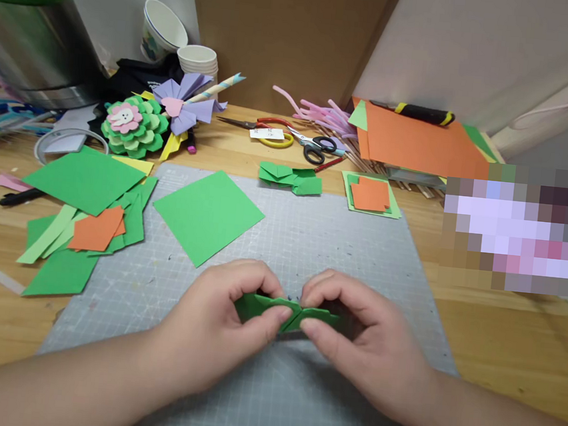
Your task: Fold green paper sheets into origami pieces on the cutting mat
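Note:
A folded piece of green paper point(297, 313) is pinched between my two hands, just above the grey cutting mat point(267, 392). My left hand point(233, 325) grips its left part, thumb in front and fingers behind. On the other side my right hand point(358, 330) holds the right part the same way, with the thumb tips close together near the middle crease. Behind my left hand, a flat green paper square point(208, 218) lies on the mat. Farther back rest folded green paper pieces point(290, 179).
Green and orange paper scraps point(96, 228) overlap the mat's left edge. Scissors point(315, 146) and pliers point(257, 127) lie behind it. Small stacked paper squares point(371, 194) sit at the back right, near orange sheets point(422, 139). Paper flowers point(134, 125) and cups point(198, 61) stand back left.

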Demonstrator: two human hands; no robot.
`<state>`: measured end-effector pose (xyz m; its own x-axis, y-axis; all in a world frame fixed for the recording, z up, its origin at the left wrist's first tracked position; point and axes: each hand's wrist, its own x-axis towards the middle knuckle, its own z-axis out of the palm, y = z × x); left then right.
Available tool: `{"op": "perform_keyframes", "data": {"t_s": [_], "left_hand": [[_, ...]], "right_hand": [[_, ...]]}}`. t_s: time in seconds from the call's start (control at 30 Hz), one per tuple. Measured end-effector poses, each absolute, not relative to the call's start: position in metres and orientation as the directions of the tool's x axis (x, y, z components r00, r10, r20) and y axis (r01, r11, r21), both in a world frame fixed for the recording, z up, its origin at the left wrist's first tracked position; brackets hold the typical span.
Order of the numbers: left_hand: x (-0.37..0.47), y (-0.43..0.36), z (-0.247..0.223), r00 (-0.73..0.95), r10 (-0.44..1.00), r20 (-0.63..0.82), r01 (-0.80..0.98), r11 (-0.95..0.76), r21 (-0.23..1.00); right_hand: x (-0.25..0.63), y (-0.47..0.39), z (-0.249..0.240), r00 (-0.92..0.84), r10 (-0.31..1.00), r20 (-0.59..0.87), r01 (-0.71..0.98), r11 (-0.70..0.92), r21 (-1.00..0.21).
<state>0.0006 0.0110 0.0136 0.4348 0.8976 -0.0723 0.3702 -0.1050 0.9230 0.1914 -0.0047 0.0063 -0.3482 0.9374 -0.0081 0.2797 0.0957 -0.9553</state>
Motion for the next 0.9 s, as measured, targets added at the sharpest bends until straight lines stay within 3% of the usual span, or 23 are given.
{"op": "perform_keyframes", "data": {"t_s": [0.1,0.27,0.4,0.67,0.8,0.9], "left_hand": [[0.0009,0.0097,0.0147,0.444,0.895,-0.050,0.350,-0.122,0.929],[-0.0008,0.0139,0.0133,0.350,0.921,-0.168,0.120,0.134,0.984],[-0.0016,0.0183,0.0108,0.384,0.897,-0.219,0.047,0.217,0.975],[-0.0024,0.0124,0.0160,0.490,0.840,-0.232,-0.038,0.286,0.958],[-0.0036,0.0146,0.0157,0.544,0.816,-0.194,-0.029,0.249,0.968],[-0.0037,0.0171,0.0148,0.590,0.774,-0.229,-0.049,0.318,0.947]], "right_hand": [[0.1910,-0.0042,0.0077,-0.402,0.916,-0.006,0.299,0.125,-0.946],[0.1918,-0.0018,0.0100,-0.267,0.953,-0.143,0.350,-0.043,-0.936],[0.1928,-0.0016,0.0094,-0.274,0.942,-0.192,0.324,-0.097,-0.941],[0.1936,-0.0046,0.0103,-0.284,0.948,0.142,0.319,0.233,-0.918],[0.1935,-0.0030,0.0101,-0.329,0.917,0.226,0.315,0.332,-0.889],[0.1934,-0.0025,0.0093,-0.343,0.908,0.240,0.300,0.348,-0.888]]}}
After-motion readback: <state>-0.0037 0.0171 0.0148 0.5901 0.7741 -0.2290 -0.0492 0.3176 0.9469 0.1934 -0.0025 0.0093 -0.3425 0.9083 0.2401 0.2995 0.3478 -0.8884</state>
